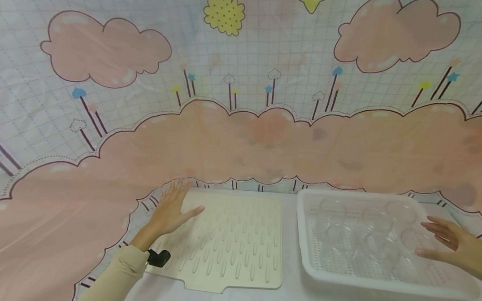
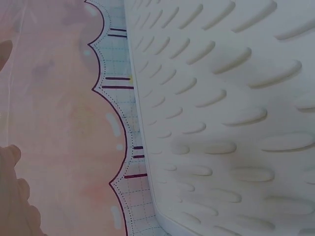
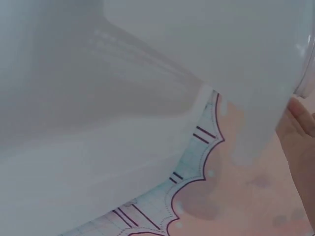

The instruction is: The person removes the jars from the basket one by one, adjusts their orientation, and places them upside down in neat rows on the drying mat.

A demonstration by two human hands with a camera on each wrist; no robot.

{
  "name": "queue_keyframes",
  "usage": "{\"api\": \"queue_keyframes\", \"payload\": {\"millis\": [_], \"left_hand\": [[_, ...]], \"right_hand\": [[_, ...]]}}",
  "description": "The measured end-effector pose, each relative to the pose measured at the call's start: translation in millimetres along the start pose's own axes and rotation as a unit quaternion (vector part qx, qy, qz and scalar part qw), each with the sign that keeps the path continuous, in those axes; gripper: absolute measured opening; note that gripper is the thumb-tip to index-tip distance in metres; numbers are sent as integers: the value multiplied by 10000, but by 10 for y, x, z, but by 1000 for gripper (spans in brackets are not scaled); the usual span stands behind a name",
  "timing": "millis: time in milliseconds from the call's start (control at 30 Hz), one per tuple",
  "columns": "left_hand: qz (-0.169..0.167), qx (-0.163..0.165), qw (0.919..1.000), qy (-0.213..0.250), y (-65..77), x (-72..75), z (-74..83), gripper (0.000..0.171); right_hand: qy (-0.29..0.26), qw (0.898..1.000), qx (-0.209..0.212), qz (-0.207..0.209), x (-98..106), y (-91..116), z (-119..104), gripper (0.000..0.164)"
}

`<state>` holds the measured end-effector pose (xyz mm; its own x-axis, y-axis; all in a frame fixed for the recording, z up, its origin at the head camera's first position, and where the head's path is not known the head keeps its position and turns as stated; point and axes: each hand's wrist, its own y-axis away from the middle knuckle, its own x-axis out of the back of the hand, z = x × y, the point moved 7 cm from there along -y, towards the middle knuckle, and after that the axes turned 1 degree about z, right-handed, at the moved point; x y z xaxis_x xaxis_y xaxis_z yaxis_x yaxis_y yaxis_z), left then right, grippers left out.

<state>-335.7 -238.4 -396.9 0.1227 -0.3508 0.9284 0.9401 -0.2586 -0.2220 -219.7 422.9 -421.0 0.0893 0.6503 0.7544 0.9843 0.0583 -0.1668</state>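
A cream drying mat (image 1: pixel 237 240) with raised oval ridges lies on the white table, and it fills much of the left wrist view. My left hand (image 1: pixel 171 212) is over its left side with fingers spread, holding nothing; whether it touches the mat I cannot tell. To the right stands a white perforated plastic basket (image 1: pixel 356 283) with several clear round containers (image 1: pixel 378 246) inside. By the basket's right end is my right hand (image 1: pixel 456 249), its fingers extended and thumb apart, with nothing gripped. At the right wrist view's edge, that hand (image 3: pixel 302 137) is partly cut off.
A white table surface (image 1: pixel 290 260) runs between the mat and the basket. Behind and to the left hangs a patterned cloth (image 1: pixel 245 141) with pink clouds. A black wrist strap piece (image 1: pixel 159 258) sits by the left sleeve (image 1: pixel 118 271).
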Motion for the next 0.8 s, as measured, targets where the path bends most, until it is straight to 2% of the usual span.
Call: {"api": "queue_keyframes", "payload": {"millis": [200,467,700,800], "left_hand": [[14,-30,10000,-3,9,3,-10,97],[118,-78,9999,49,13,14,2,96],[30,-20,10000,66,5,-16,-17,97],[24,-16,10000,95,4,-24,-11,97]], "right_hand": [[92,9987,-249,-431,-78,-1,32,96],[192,9970,-304,-680,-175,-25,97,96],[9,9977,85,-677,-287,-7,110,85],[-9,9976,106,-685,-307,-7,123,84]]}}
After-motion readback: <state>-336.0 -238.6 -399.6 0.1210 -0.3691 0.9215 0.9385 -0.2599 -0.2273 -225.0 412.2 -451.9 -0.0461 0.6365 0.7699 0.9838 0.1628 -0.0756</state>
